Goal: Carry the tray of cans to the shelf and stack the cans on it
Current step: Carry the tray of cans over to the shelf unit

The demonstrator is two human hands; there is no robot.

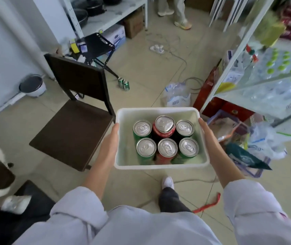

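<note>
Hands, left (110, 137) and right (206, 132), grip tray (160, 110) sides, 6 cans (166, 137) inside.

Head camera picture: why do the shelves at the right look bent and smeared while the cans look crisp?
Head view: the wide-angle lens bows straight lines near the edges, so the shelf unit leans and looks blurred; the centre stays sharp, so the can tops in the white tray read clearly, with soft glare on the metal; lighting is even, shadows faint.
</note>
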